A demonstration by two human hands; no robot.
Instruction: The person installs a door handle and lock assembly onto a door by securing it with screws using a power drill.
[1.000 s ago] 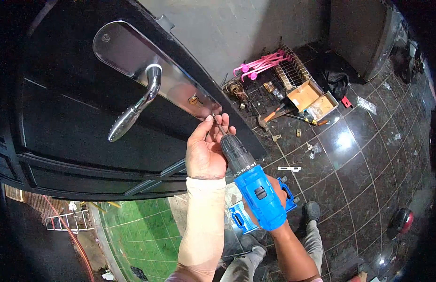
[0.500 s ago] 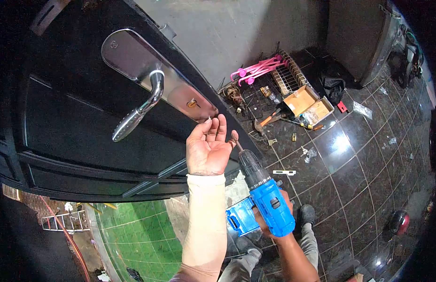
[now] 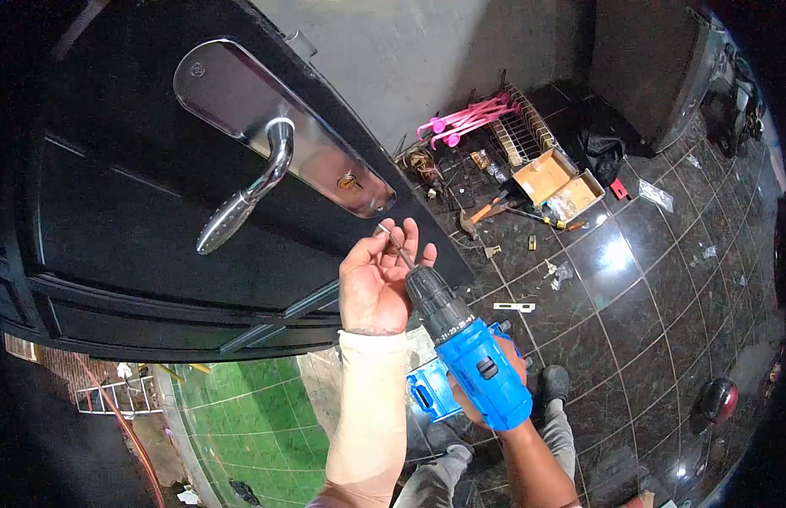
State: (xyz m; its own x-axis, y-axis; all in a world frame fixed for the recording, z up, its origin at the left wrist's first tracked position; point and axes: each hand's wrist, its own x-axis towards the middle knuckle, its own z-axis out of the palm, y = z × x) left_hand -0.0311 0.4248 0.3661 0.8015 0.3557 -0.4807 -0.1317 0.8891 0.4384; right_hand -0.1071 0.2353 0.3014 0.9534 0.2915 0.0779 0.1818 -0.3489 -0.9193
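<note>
My left hand (image 3: 378, 284) is palm up below the lower end of a chrome lock plate (image 3: 240, 102), its thumb and index finger pinching a small screw (image 3: 383, 228). My right hand (image 3: 507, 372) grips a blue cordless drill (image 3: 486, 372) by its handle. The drill's bit (image 3: 401, 252) lies over my left fingers, with its tip close to the screw; whether they touch cannot be told. The plate, with a lever handle (image 3: 249, 195) and a keyhole (image 3: 348, 182), is on a black door (image 3: 139, 229).
On the dark tiled floor lie an open cardboard box (image 3: 545, 178), a wire rack (image 3: 522, 127), pink plastic pieces (image 3: 469, 120), a hammer (image 3: 486, 209) and a plastic bag (image 3: 655, 196). A helmet-like round object (image 3: 716, 400) is at the right. Green tiles (image 3: 249, 423) show below the door.
The drill has moved left and up, bringing its bit over my left fingers near the screw. My left hand has shifted slightly down, away from the plate's lower end.
</note>
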